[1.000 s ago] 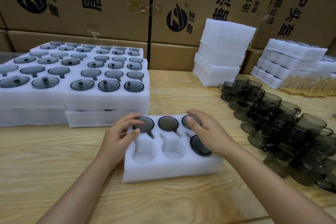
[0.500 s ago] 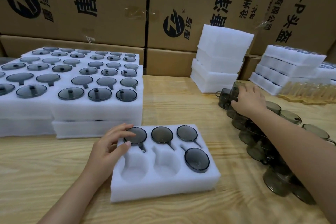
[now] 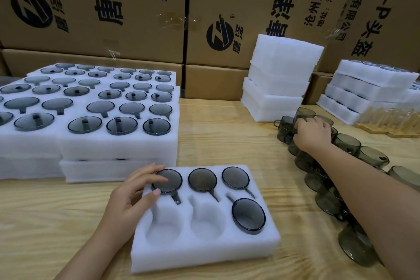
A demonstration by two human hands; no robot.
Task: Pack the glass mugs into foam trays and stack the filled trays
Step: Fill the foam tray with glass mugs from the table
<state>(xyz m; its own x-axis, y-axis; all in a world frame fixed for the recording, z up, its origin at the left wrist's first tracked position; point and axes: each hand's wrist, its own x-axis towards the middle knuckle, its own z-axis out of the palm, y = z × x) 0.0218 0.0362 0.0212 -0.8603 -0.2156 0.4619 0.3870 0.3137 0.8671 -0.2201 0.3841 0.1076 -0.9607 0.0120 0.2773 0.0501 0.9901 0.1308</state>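
Four mugs [image 3: 248,215] fill the foam tray [image 3: 204,254]; right hand [image 3: 312,135], now gone mid-right, grips a loose mug [image 3: 305,113], left hand [image 3: 134,198] resting slack-fingered.

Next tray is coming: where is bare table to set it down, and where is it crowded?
Bare wood lies between the filled tray stacks and the loose mugs, behind the open tray. Another patch lies left of that tray, beside the left hand. The right side is crowded with mugs around the right hand.

head view | forward and down — close above wooden table [image 3: 216,134] | wide-angle
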